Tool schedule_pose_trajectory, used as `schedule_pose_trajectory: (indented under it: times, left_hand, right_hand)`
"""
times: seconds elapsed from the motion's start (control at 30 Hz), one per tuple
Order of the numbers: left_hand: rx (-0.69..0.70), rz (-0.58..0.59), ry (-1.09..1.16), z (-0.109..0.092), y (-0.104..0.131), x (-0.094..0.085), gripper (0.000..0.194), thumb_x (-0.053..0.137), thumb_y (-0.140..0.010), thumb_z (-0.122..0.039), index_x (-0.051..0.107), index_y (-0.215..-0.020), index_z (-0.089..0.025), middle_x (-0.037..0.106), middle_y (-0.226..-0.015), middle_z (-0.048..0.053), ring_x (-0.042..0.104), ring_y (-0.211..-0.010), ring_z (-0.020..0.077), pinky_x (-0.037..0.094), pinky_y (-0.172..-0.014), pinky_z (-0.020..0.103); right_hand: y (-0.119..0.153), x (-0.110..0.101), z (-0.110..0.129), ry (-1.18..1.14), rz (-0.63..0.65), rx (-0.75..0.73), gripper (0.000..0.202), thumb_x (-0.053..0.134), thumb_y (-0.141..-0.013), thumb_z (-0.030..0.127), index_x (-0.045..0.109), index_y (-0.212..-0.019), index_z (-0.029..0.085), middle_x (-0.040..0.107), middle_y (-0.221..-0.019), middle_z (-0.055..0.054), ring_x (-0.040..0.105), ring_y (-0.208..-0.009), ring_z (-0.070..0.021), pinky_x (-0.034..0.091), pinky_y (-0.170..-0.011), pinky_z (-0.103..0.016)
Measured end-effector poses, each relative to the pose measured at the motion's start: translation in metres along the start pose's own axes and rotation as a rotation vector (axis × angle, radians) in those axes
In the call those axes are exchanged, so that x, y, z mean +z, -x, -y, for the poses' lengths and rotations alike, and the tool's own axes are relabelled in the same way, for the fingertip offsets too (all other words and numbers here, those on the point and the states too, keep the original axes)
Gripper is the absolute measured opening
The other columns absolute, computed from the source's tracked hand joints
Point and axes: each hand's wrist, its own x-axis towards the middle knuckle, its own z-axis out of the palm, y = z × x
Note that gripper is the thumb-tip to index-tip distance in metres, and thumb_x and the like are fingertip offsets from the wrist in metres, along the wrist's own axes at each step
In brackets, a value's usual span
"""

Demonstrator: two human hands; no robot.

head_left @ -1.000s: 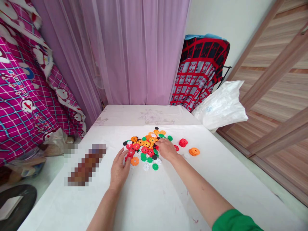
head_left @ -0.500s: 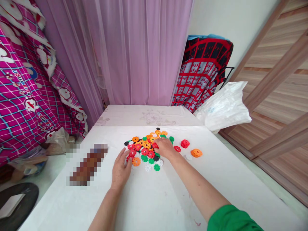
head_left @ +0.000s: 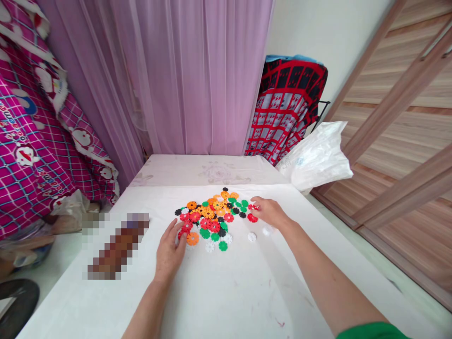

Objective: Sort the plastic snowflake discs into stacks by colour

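One head view: above the table's (head_left: 226, 292) near end, facing forward and down, close; curtain (head_left: 201, 80) past its far end.

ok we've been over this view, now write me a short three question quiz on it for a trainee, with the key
1. Multiple choice. What colour are the discs nearest the right hand?
a) green
b) red
c) black

2. True or false. The right hand is nearer the white bag than the left hand is.

3. Fill the gap. The sleeve on the right arm is ____.

Key
1. b
2. true
3. green
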Motion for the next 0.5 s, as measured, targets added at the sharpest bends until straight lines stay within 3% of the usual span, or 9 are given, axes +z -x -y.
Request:
schedule_pose_trajectory:
  times: [0.1, 0.3, 0.5]
  left_hand:
    - [-0.001, 0.013, -0.017, -0.001, -0.001, -0.001, 0.035, 0.049, -0.086, -0.035, 0.064, -0.116, -0.025, 0.056, -0.137, 0.007, 0.059, -0.117, 0.0243, 0.057, -0.074, 0.031]
    - [0.013, 0.009, -0.038, -0.001, -0.002, -0.003, 0.034, 0.049, -0.086, -0.036, 0.065, -0.114, -0.025, 0.057, -0.135, 0.007, 0.059, -0.117, 0.0243, 0.054, -0.089, 0.037]
    - [0.009, 0.000, -0.018, -0.001, -0.001, -0.002, 0.032, 0.051, -0.086, -0.035, 0.066, -0.113, -0.026, 0.058, -0.135, 0.006, 0.059, -0.117, 0.0230, 0.053, -0.091, 0.036]
  right_hand:
    - [0.006, 0.004, -0.010, 0.098, 0.046, -0.052, 0.044, 0.056, -0.081, 0.030, 0.059, -0.124, 0.022, 0.072, -0.104, -0.007, 0.066, -0.094, -0.0198, 0.043, -0.078, -0.025]
    - [0.005, 0.016, 0.000, 0.252, 0.110, -0.129, 0.029, 0.051, -0.084, 0.027, 0.065, -0.109, 0.022, 0.070, -0.105, -0.009, 0.064, -0.095, -0.0208, 0.041, -0.076, -0.026]
    - [0.005, 0.016, 0.003, 0.293, 0.148, -0.139, 0.025, 0.050, -0.084, 0.024, 0.066, -0.102, 0.022, 0.069, -0.104, -0.009, 0.063, -0.094, -0.0209, 0.040, -0.073, -0.026]
